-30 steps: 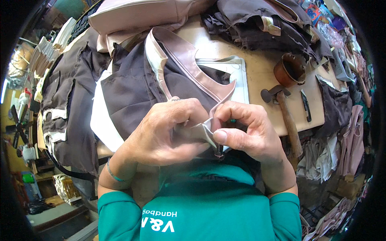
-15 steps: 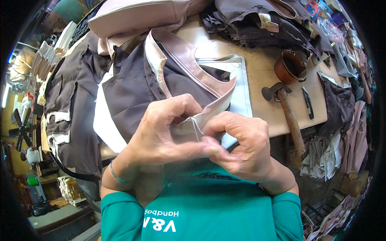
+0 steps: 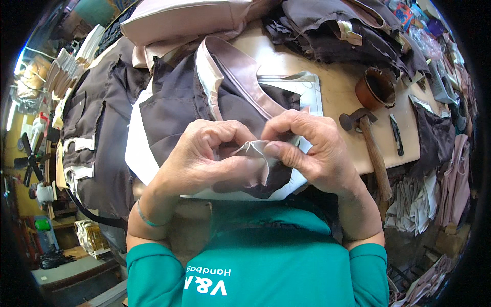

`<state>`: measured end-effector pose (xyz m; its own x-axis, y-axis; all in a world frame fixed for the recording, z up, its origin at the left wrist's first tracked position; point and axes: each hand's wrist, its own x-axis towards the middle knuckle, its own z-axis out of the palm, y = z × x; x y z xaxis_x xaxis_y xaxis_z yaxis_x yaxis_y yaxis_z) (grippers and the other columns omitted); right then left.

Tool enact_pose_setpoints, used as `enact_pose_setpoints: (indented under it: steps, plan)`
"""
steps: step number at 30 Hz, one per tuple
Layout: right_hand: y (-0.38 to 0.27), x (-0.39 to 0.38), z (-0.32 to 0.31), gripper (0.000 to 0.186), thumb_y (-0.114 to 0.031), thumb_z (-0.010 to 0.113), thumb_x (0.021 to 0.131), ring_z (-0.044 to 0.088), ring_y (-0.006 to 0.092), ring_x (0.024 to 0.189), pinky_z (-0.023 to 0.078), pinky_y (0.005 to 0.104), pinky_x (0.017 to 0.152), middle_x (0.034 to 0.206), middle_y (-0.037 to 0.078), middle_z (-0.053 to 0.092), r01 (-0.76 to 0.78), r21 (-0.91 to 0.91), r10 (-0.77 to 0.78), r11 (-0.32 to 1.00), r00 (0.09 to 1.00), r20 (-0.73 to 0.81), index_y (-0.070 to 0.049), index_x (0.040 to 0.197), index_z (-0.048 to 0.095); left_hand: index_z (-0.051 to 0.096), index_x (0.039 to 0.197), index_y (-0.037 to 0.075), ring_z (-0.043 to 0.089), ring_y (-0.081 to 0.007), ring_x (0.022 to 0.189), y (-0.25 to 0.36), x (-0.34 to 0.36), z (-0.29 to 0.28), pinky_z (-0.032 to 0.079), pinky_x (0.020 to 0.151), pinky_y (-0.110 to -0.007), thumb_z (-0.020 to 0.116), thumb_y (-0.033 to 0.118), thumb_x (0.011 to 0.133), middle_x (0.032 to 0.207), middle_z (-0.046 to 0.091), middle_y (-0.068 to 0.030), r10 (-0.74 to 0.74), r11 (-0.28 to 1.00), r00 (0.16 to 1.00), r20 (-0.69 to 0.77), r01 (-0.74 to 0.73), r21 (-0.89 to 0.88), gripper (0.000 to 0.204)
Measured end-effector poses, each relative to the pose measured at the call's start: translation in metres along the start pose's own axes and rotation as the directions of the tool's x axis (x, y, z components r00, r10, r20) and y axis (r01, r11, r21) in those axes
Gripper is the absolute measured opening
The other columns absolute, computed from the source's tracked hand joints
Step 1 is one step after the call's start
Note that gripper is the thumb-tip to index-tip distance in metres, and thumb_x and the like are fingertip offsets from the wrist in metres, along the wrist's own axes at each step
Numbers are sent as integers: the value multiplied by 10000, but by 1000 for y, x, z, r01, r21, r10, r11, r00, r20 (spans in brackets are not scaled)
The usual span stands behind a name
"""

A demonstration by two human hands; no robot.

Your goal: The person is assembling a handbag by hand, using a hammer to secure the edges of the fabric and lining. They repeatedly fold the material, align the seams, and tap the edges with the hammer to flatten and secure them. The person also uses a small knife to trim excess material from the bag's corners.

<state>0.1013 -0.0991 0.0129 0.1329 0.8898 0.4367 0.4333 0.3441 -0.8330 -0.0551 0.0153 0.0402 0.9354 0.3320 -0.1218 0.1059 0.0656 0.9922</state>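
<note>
A partly sewn bag piece lies in front of me, with a pale pink strip (image 3: 238, 69) curving along its edge and dark brown lining fabric (image 3: 171, 110) beside it. My left hand (image 3: 202, 161) pinches the pale whitish edge (image 3: 255, 148) of this piece between thumb and fingers. On the right side of the same edge, my right hand (image 3: 312, 146) grips it between thumb and forefinger. The edge stands folded up between the two hands, close to my body. My fingers partly hide the material they hold.
Right of my hands, a wooden-handled hammer (image 3: 373, 148), a brown pot (image 3: 364, 94) and a black-handled cutter (image 3: 397, 134) rest on the tan table (image 3: 332, 77). A pink bag body (image 3: 184, 23) and piled dark fabric (image 3: 307, 30) lie at the back. More dark pieces (image 3: 110, 148) hang at left.
My right hand has lifted and its thumb has parted from the left thumb, now pinching the edge higher up. The view has shifted slightly.
</note>
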Motion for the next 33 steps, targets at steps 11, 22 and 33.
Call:
enact_pose_setpoints:
  steps: [11,22,33]
  plan:
    - [3,-5,5,90,-73,615,790,537,166,584,420,259,584,676,81,590,-2,-131,-10,991,995,-95,16,787,606,582,766,-30,541,-79,507,-12,3,5,422,473,-197,560,76,831,607,571,-41,133,966,987,-93,-108,233,126]
    - [2,-6,6,64,-36,617,758,585,283,612,452,326,553,705,155,586,-38,-64,31,997,995,-99,13,792,593,601,703,-9,531,-56,541,-10,6,-5,410,495,-196,618,151,812,606,590,-18,-19,987,999,43,12,163,194]
    - [-5,-11,9,59,-28,616,757,591,275,624,459,325,565,706,149,586,-37,-118,28,992,997,-76,9,792,587,596,775,-12,564,-73,551,-8,4,-2,441,511,-202,616,120,816,633,610,-37,-35,921,995,88,-2,388,139]
